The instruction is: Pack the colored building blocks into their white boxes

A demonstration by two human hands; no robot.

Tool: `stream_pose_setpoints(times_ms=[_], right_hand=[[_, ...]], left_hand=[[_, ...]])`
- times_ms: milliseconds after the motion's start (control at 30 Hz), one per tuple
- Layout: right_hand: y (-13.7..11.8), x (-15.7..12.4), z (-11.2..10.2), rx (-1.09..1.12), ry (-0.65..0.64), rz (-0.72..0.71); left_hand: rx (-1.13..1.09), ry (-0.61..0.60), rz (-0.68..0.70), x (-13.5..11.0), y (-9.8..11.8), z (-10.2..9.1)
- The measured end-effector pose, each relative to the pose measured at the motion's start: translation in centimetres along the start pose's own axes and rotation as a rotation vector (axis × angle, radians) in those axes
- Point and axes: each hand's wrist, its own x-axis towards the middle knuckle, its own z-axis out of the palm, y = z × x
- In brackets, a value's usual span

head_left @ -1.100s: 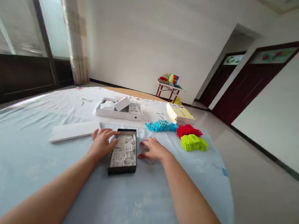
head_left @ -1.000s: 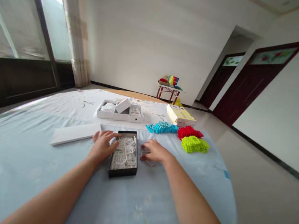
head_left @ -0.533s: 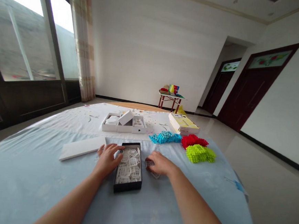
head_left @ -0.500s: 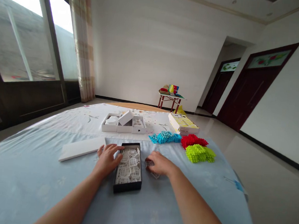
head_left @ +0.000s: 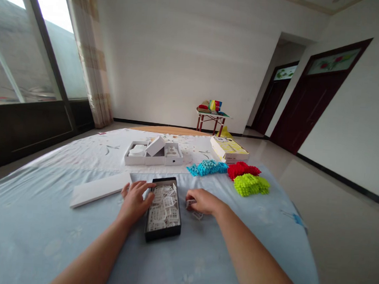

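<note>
A black open-topped box (head_left: 163, 235) stands in front of me, filled with flat white lattice plastic pieces (head_left: 164, 208). My left hand (head_left: 135, 202) lies at its left side, fingers apart, with the fingertips touching the rim. To the right of the box, my right hand (head_left: 202, 201) is closed on a white lattice piece (head_left: 190, 203), which is partly covered by the fingers. Just below that hand, another white lattice piece (head_left: 198, 215) shows at the tablecloth.
A long white lid-like box (head_left: 100, 190) lies to the left. Farther back are white compartment boxes (head_left: 153, 160) and a yellow-and-white box (head_left: 230, 150). Blue (head_left: 207, 168), red (head_left: 243, 170) and lime-green (head_left: 251, 185) piles of small pieces sit to the right on the table (head_left: 38, 230).
The view has shifted slightly. My right hand has tilted and shows more of the white piece in its fingers. My left hand keeps its place at the box.
</note>
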Motion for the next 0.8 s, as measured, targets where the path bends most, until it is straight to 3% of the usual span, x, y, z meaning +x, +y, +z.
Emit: stream_pose_setpoints(times_ms=[167, 333, 500, 667, 800], right_hand=[[0.4, 0.1, -0.1, 0.111, 0.021, 0.024], [0.4, -0.2, -1.4, 0.372, 0.180, 0.008], [-2.7, 0.0, -2.7, 0.588, 0.286, -0.078], [-6.7, 1.9, -2.7, 0.495, 0.307, -0.157], [-8.3, 2.6, -2.2, 0.466, 0.244, -0.201]], left_hand=[[0.005, 0.006, 0.020, 0.1, -0.1, 0.1], [0.010, 0.010, 0.029, 0.1, 0.1, 0.1], [-0.003, 0.008, 0.024, 0.2, 0.1, 0.2], [0.001, 0.002, 0.016, 0.1, 0.2, 0.0], [-0.002, 0.005, 0.026, -0.1, 0.6, -0.3]])
